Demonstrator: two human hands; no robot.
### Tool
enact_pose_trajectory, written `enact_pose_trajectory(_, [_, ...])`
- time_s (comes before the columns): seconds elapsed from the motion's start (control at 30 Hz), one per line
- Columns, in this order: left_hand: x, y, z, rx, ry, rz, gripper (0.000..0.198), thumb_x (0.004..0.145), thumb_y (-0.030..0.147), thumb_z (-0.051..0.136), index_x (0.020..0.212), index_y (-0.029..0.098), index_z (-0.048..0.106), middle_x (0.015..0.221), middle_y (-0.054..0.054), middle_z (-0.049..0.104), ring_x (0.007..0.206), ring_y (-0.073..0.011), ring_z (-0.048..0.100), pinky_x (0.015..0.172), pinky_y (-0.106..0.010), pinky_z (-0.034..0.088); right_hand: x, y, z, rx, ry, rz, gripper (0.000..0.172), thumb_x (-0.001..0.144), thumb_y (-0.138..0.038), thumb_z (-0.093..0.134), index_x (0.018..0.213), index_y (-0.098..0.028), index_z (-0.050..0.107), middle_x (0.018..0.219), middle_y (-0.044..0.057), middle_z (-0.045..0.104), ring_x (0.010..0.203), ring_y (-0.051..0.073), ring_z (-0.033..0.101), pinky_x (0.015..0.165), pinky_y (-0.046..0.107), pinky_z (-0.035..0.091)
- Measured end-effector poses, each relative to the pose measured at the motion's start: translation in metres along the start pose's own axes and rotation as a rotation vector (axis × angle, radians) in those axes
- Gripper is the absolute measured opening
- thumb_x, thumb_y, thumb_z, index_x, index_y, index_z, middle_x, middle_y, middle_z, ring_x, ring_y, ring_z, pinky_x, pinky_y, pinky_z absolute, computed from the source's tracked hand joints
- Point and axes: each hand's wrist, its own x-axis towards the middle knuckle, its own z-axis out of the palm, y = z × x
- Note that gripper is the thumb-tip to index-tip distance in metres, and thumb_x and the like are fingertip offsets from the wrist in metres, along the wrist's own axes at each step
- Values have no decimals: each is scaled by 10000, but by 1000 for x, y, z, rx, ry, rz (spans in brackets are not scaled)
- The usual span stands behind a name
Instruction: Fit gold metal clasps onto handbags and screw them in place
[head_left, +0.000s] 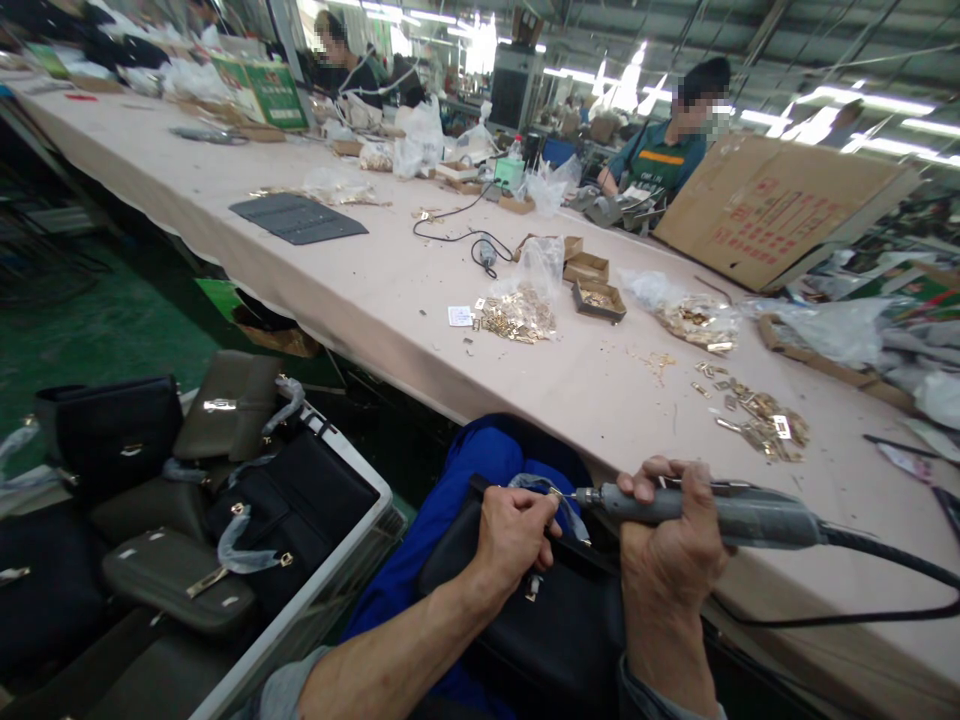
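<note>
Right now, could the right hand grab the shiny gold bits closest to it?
Probably not without letting go: the right hand is wrapped around a grey power tool, though those gold bits lie loose on the table nearby.

Crate (381,505): standing left of the lap (484,450), holding several bags (307,490).
Held bag (555,640): resting on the lap, under the left hand (517,530).
Screwdriver (757,516): lying in the right hand (675,520).
Table (405,285): extending ahead.
Metal parts (772,425): lying on the table, right.
Carton (780,210): standing behind them.
</note>
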Motion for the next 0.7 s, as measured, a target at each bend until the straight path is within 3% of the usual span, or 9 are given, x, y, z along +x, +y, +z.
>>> enact_pose_trajectory(0.7, [-1, -2, 0, 10, -10, 16, 387, 854, 367, 655, 557, 125, 708, 341, -20, 552, 249, -115, 464, 277, -171, 340, 1, 2, 2, -26, -15, -33, 212, 861, -322, 734, 836, -156, 604, 756, 7, 613, 533, 88, 494, 563, 272, 501])
